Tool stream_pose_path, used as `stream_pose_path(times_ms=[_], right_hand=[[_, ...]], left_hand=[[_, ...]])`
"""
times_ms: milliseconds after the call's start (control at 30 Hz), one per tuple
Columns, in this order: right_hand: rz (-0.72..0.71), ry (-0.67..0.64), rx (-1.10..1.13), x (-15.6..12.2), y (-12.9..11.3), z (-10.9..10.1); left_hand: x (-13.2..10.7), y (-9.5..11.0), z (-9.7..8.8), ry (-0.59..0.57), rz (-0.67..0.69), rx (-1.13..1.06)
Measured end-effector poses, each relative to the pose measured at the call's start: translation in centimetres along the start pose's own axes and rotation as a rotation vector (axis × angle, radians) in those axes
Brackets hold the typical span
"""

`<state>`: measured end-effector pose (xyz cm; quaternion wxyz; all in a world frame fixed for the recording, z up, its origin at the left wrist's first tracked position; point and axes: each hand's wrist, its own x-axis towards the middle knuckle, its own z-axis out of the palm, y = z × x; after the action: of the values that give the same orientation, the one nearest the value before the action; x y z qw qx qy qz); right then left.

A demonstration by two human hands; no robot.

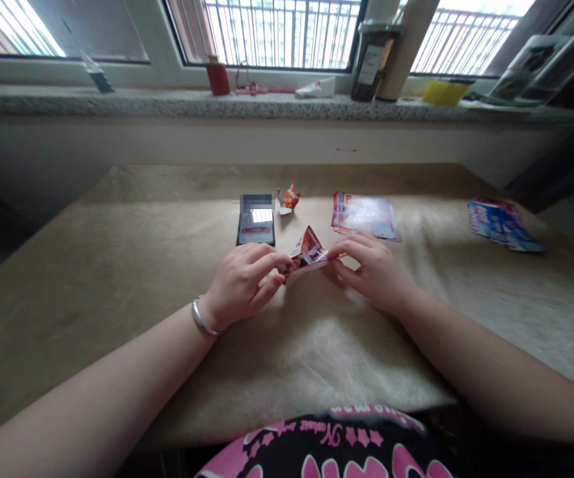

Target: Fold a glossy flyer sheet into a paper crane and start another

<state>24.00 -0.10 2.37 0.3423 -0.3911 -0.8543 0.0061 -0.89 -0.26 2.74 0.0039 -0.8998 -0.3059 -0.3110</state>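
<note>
Sitting past the left hand, a smartphone beside a folded-paper piece; printed sheets beyond the right hand! Both pinch creased red-and-white paper between them, one flap peaked.

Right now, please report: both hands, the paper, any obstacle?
Left hand and right hand pinching folded paper at opposite ends. Phone just beyond left hand, not blocking.

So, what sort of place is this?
Probably a room in a flat, perhaps at home: a broad tan table stands below white-framed windows, a speckled grey stone sill holds odds and ends, and a barred railing shows outside.
</note>
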Motion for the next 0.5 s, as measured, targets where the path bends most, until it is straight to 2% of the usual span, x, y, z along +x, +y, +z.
stream_pose_path(times_ms=[267, 500], right_hand=[[-0.151, -0.198, 0.078, -0.03, 0.68, -0.77], [-0.123, -0.27, 0.075, -0.12, 0.73, -1.03]], left_hand=[[0.05, -0.37, 0.38, -0.008, -0.18, -0.009], [0.04, -0.67, 0.87, -0.001, -0.268, 0.091]])
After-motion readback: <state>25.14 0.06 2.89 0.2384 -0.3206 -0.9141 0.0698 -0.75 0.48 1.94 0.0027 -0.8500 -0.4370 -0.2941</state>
